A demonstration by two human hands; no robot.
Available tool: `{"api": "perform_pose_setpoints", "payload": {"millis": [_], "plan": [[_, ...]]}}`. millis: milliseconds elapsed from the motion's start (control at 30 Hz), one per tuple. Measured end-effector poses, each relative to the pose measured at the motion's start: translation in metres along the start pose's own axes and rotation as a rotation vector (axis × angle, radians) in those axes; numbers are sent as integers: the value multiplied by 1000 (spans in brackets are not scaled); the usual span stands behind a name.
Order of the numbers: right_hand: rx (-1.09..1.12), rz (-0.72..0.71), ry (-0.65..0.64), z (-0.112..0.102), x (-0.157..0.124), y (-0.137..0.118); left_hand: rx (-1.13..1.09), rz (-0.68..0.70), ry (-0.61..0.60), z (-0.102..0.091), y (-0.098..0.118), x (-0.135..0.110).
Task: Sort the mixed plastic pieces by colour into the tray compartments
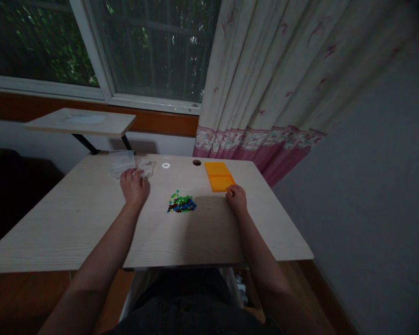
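Observation:
My left hand (pixel 134 187) is at the near edge of some clear plastic boxes (pixel 123 160) at the back left of the table, its fingers curled against one of them. A flatter clear piece (pixel 146 164) lies just right of these. My right hand (pixel 236 199) has its fingertips pinched at the near right corner of an orange plastic case (pixel 219 177), which lies opened flat in two halves. Between my hands is a loose heap of small bricks (pixel 182 204), green, blue, dark brown and some yellow. Fingertip contact on the clear box is partly hidden.
The pale wooden table (pixel 91 232) has a round cable hole (pixel 197 163) and a bright light reflection near its back. A small raised shelf (pixel 80 122) with a white sheet stands at the back left. Behind are a window and a floral curtain (pixel 258 93).

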State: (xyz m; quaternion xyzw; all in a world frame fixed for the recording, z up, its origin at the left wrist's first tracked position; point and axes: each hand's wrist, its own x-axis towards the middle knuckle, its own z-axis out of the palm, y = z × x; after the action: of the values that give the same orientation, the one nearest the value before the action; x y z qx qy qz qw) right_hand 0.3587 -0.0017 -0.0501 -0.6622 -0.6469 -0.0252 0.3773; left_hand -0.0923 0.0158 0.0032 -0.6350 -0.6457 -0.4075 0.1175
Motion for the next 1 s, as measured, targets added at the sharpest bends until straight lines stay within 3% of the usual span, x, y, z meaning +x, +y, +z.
{"api": "perform_pose_setpoints", "payload": {"millis": [167,400,533,700,867,1000], "plan": [[7,3,12,-1,2,1,172,-32,25,-18,-10,22],[-6,39,-2,-2,2,0,363,17,-226,-38,-36,49],[-2,49,-13,-3,1,-2,367,47,-293,-39,-46,55],[13,43,-7,-3,1,-3,290,96,-254,-33,-56,59],[23,32,-14,-3,1,-2,134,221,-86,-40,-31,61],[24,10,-23,-3,1,-4,4,353,-219,-35,16,55]]}}
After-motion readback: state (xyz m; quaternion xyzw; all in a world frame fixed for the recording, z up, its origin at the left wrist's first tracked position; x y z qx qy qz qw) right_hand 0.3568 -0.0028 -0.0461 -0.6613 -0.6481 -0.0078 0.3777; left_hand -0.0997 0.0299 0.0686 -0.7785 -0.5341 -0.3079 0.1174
